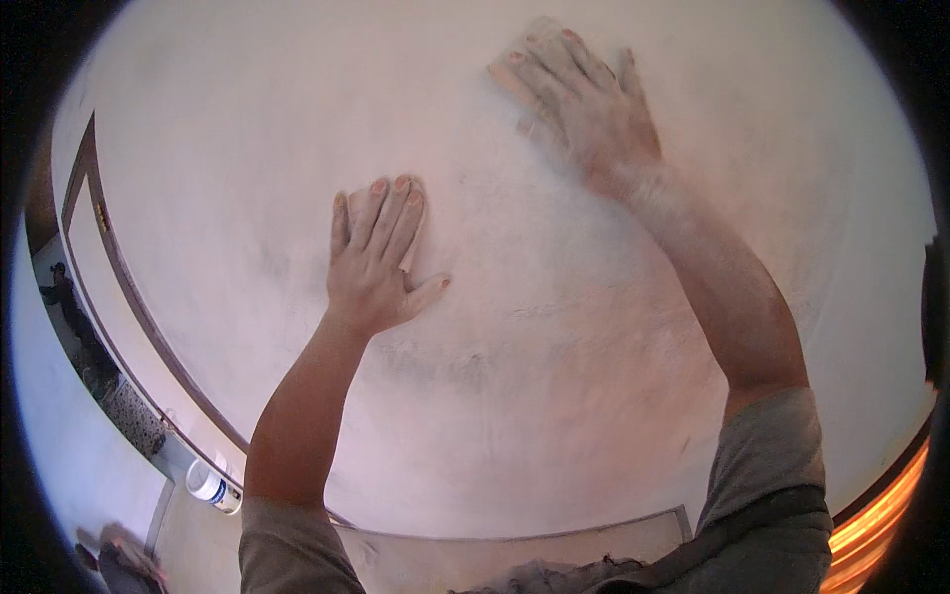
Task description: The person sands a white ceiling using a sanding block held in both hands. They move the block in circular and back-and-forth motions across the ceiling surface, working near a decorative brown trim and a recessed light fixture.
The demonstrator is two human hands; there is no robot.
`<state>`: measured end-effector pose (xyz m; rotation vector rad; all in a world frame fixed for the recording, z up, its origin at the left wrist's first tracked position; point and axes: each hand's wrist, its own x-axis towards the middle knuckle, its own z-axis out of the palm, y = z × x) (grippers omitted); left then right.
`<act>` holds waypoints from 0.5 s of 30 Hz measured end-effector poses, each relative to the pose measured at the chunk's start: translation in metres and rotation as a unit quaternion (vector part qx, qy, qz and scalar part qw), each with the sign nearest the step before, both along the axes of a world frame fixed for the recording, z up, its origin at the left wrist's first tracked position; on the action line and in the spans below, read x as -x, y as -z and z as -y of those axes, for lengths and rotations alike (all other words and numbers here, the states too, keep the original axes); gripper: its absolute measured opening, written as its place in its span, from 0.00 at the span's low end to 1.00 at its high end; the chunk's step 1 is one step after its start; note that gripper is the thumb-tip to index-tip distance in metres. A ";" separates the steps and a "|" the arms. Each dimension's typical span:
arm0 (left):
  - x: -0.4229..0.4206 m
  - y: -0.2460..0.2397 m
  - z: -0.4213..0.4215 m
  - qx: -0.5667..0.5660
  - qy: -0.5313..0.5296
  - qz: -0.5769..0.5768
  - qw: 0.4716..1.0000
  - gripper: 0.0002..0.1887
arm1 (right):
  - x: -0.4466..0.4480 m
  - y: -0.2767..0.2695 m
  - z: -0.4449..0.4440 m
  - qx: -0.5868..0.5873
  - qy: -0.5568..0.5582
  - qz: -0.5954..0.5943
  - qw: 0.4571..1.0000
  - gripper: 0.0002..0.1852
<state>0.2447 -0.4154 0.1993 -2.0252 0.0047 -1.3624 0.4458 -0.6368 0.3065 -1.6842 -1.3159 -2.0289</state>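
A pale plastered wall (460, 416) fills most of the view, with grey smudges and reddish patches on it. Flat against it, left of the middle, my left hand (375, 256) presses a folded sheet (408, 256), probably sandpaper, with the thumb spread off to the side. Higher up and to the right, my right hand (590, 108) holds a second sheet or pad (512, 83) against the wall under its fingers. Pale dust coats both hands and the right forearm. The palms and most of each sheet are hidden.
A door with a dark frame (133, 304) stands at the left. Beyond it is a person in dark clothing (78, 319). A white plastic bucket (214, 486) stands at lower left, near a blurred dark shape (126, 560). Bright orange slats (879, 531) show at lower right.
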 end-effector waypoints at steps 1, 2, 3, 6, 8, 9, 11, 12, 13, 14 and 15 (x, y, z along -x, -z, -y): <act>0.004 -0.001 -0.002 0.002 -0.010 -0.009 1.000 0.54 | 0.002 0.016 -0.010 0.034 -0.017 -0.003 0.999 0.29; 0.009 0.001 -0.004 0.007 -0.022 -0.019 1.000 0.54 | 0.002 0.041 -0.020 0.119 -0.053 -0.001 0.991 0.28; 0.010 0.002 -0.004 0.014 -0.029 -0.021 0.999 0.53 | 0.002 0.060 -0.024 0.200 -0.075 0.016 0.977 0.28; 0.007 0.001 -0.005 0.003 -0.009 -0.005 1.000 0.53 | -0.007 0.064 -0.018 0.264 -0.071 0.067 0.959 0.27; 0.006 0.001 -0.009 0.001 -0.005 0.000 1.000 0.53 | -0.013 0.024 -0.016 0.118 -0.014 0.062 0.991 0.27; 0.004 -0.001 -0.005 0.009 -0.001 -0.002 1.000 0.53 | -0.008 0.002 -0.001 0.011 0.031 0.046 0.998 0.26; 0.003 0.002 -0.003 0.021 0.001 -0.008 1.000 0.52 | 0.001 0.002 0.002 -0.055 0.046 0.023 0.997 0.26; 0.003 0.000 -0.003 0.019 0.006 -0.007 1.000 0.51 | 0.003 0.025 -0.005 0.040 -0.007 0.023 0.999 0.26; 0.009 -0.001 -0.008 0.017 -0.001 -0.010 1.000 0.50 | 0.003 0.053 -0.021 0.139 -0.072 0.005 0.988 0.26; 0.012 0.000 -0.009 0.021 0.000 -0.010 1.000 0.50 | 0.001 0.050 -0.029 0.141 -0.069 0.018 0.987 0.26; 0.011 0.000 -0.006 0.024 0.011 -0.012 1.000 0.50 | -0.001 0.045 -0.029 0.142 -0.055 0.028 0.988 0.27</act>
